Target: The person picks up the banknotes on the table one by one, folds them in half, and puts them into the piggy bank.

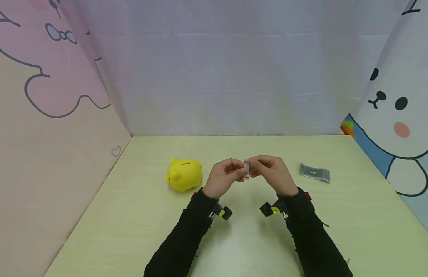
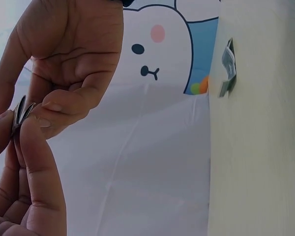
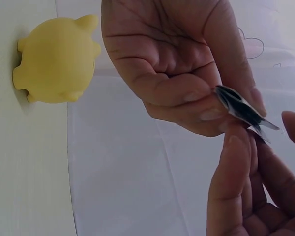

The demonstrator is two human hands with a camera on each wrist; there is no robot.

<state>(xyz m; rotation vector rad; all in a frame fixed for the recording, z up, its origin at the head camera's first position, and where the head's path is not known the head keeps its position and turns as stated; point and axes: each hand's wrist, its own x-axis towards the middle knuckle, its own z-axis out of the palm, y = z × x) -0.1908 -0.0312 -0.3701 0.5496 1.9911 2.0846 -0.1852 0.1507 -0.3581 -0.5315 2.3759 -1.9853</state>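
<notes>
At frame centre, your left hand (image 1: 223, 177) and right hand (image 1: 273, 174) together pinch a small folded banknote (image 1: 246, 169) above the counter (image 1: 131, 215). A yellow piggy bank (image 1: 184, 174) stands left; another banknote (image 1: 315, 172) lies right.

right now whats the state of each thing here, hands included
folded note: folded small, held above the table between both hands
left hand: pinches the folded note
right hand: pinches the folded note
piggy bank: upright on the table, slot on top, untouched
second note: creased, lying on the table right of the hands
table: bears the piggy bank and second note
</notes>
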